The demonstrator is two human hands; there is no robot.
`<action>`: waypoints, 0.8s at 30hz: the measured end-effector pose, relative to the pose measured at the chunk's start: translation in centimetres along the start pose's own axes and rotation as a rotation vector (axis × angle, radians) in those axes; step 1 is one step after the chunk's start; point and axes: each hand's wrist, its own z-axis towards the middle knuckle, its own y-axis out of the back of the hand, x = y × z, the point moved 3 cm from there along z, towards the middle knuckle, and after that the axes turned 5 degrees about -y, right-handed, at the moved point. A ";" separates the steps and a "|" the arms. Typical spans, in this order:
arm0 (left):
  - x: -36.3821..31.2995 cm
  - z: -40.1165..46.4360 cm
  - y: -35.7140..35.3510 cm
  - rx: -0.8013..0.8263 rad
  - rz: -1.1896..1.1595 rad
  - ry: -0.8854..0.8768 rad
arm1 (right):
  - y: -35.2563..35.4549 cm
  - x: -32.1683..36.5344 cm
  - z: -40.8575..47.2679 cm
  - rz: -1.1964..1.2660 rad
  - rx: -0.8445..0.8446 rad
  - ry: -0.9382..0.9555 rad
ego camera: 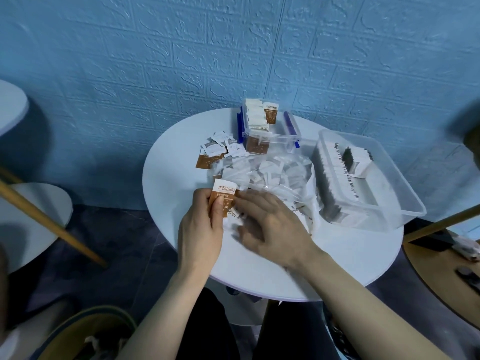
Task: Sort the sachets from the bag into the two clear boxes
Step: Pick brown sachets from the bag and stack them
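My left hand [201,227] pinches a small stack of brown-and-white sachets [224,193] upright near the table's front left. My right hand [270,222] lies blurred, fingers spread, on the clear plastic bag [272,175] full of sachets in the middle of the round white table [337,263]. At the back stands a small clear box [270,131] with blue clips, holding upright sachets, some brown-and-white. On the right sits a large clear box [405,203] with long rows of white sachets. Loose sachets [220,149] lie on the table left of the small box.
A blue embossed wall rises behind the table. White round stools and a wooden rod [52,227] stand to the left. A brown round seat [446,279] is at the right edge. A tan bag [91,333] sits on the floor by my legs.
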 end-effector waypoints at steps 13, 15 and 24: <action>0.2 -0.1 -0.1 -0.011 -0.011 0.028 | -0.1 -0.6 1.8 -0.027 -0.112 -0.061; 0.2 0.0 -0.1 -0.011 -0.006 0.028 | -1.0 -0.1 2.5 -0.034 0.056 -0.050; 0.0 -0.1 0.3 -0.048 -0.057 0.068 | -0.5 0.5 1.6 0.102 0.064 0.018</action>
